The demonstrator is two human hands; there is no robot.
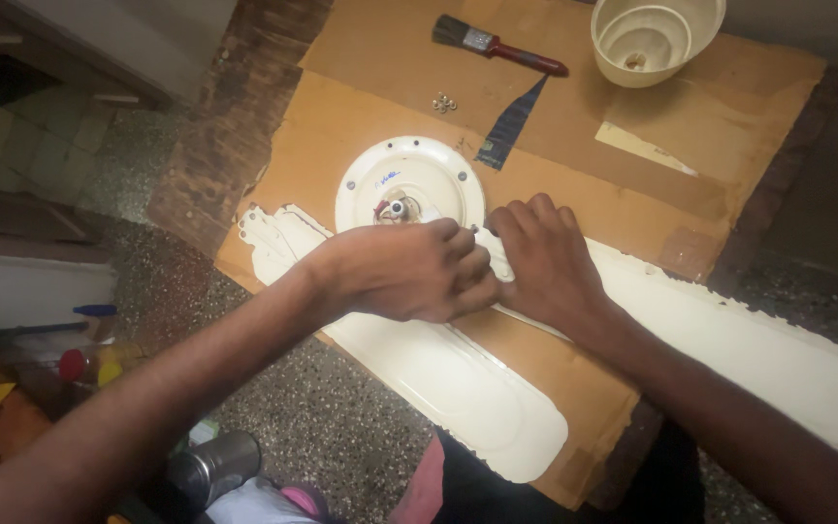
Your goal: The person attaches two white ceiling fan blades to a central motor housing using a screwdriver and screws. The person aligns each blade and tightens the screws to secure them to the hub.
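Note:
A cream round fan motor housing (409, 180) lies on a brown cardboard sheet (574, 136). Long cream fan blades lie beside it: one blade (768, 340) runs off to the right, another blade (458, 378) lies toward me. My left hand (404, 272) is closed over the near edge of the housing, where a blade's end meets it. My right hand (545, 262) presses down on the root of the right blade, fingers curled. What the left fingers pinch is hidden.
A red-handled paintbrush (497, 44), a cream bell-shaped fan cup (657, 34) and a few small nuts (444, 101) lie at the back of the cardboard. Dark tape strip (514, 126) is beside them. A metal can (215, 466) and bottles (89, 364) sit on the speckled floor, left.

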